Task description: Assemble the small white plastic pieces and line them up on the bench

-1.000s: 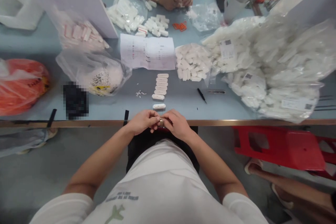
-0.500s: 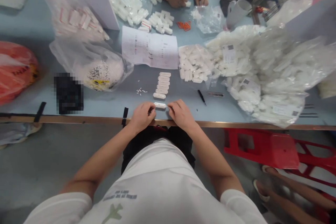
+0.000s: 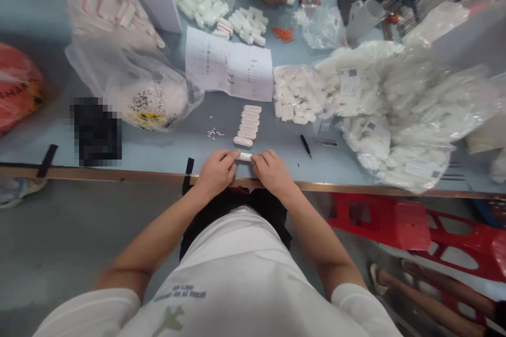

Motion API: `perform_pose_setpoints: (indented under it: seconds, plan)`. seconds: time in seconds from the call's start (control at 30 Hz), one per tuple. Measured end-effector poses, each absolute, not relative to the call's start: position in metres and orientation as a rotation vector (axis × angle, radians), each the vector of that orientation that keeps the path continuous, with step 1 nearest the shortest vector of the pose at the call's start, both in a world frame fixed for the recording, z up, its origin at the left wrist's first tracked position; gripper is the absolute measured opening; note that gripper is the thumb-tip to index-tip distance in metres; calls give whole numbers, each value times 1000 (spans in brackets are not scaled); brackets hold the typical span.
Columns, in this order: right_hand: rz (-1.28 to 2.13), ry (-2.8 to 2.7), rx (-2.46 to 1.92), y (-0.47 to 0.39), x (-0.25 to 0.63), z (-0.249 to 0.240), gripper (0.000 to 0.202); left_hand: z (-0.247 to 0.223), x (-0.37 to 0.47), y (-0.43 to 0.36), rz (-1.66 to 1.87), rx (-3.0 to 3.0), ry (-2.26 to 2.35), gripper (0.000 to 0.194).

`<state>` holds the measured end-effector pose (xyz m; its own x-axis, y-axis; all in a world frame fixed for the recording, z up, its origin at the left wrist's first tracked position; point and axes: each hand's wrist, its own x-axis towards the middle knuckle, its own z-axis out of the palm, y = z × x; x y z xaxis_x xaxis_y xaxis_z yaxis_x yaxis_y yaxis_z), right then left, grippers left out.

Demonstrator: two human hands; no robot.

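Head view puts the nearest white piece [image 3: 245, 157] flat near the front edge of the table [image 3: 158, 155], between my hands. My left hand [image 3: 216, 172] meets its 9 o'clock end, my right hand [image 3: 273, 171] its 3 o'clock end. Both have fingers curled nearly closed; I cannot tell whether either truly pinches it. Best, I judge, is light, even pressure at both ends, tabletop bearing the weight, fingertips off the dotted face. At 12 o'clock from it lies the row of white pieces [image 3: 249, 122]; at 10, small white bits [image 3: 215, 132], which my left wrist should avoid sweeping.
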<state>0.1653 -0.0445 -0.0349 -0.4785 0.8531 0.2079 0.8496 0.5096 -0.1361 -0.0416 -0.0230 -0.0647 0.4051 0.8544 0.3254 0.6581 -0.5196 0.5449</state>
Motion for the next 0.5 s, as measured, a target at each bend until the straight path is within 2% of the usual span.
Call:
perform_pose_setpoints:
  seconds: [0.17,0.5]
  plan:
    - [-145,-2606,-1402,-44,162,-27,26,-65,-41,-23,858,2335,1299,34]
    - [-160,-2579,-1416,-50,169,-21,29,-65,-39,-24,882,2346,1303,32]
